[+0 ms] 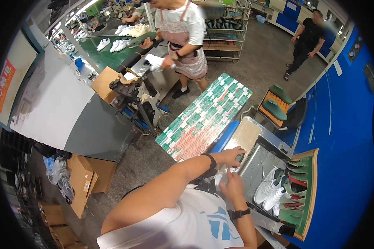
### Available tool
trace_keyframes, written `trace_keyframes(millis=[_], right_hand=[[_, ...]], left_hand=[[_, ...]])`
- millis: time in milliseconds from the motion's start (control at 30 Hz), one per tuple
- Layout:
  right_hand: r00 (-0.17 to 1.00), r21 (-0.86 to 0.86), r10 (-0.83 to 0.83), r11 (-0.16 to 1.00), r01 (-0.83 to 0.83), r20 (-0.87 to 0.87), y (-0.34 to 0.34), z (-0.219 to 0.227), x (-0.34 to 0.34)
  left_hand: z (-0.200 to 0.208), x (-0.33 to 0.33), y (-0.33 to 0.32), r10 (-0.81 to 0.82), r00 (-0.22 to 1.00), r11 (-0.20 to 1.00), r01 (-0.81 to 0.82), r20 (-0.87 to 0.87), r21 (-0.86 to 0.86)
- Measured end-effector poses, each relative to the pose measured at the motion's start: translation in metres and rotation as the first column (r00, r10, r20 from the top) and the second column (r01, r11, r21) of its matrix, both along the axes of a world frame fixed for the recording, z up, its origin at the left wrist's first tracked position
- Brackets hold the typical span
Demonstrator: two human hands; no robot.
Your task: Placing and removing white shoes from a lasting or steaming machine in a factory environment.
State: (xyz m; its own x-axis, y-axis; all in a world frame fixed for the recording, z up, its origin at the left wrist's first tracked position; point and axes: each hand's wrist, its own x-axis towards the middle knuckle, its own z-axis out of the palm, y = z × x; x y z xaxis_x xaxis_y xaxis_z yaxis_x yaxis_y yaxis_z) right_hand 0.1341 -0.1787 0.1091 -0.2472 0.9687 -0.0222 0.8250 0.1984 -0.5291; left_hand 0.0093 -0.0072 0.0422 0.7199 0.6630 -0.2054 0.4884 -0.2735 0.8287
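My left hand (232,157) reaches over the near edge of a metal-topped bench, its fingers curled round a small dark rounded object (239,158) whose kind I cannot make out. Just below it, my right hand (233,186) has its index finger pointing up toward the left; the other fingers are bent, and what they hold, if anything, is hidden. Something white (220,177) shows between the hands, partly covered. To the right of my right hand, white lace-up shoes (265,185) with dark linings stand on a grey metal tray (255,162).
A wood-framed green board (311,189) with torn slots leans beside the shoes. Ahead stands a table covered in green-and-white tape (207,116). Green shoe-shaped pieces (275,108) lie on a slatted chair. A co-worker in an apron (183,37) handles a white shoe. Cardboard boxes (85,178) stand left.
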Motion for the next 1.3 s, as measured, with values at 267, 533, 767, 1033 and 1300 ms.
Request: trace_keyframes(millis=[267, 533, 767, 1033, 1300], right_hand=[[0.920, -0.354, -0.182, 0.934, 0.051, -0.347, -0.050, 0.003, 0.014], [0.887, -0.189, -0.376, 0.924, 0.334, -0.270, -0.032, 0.011, 0.021], [0.921, -0.073, -0.333, 0.943, 0.325, -0.202, -0.039, -0.011, 0.025], [0.975, -0.042, -0.206, 0.978, 0.203, -0.079, -0.057, 0.001, 0.023], [0.958, 0.018, -0.217, 0.974, 0.224, -0.189, -0.041, 0.021, 0.018]], left_hand=[[-0.017, -0.013, -0.016, -0.040, 0.987, 0.994, 0.024, 0.158, 0.103], [-0.004, -0.013, 0.018, -0.048, 0.999, 0.999, 0.048, 0.023, 0.015], [0.001, 0.001, 0.019, -0.081, 0.995, 0.996, 0.078, -0.066, -0.053], [-0.004, -0.007, 0.002, 0.006, 1.000, 1.000, -0.006, -0.014, -0.005], [-0.001, -0.006, 0.007, 0.015, 0.999, 0.999, -0.014, 0.033, -0.031]])
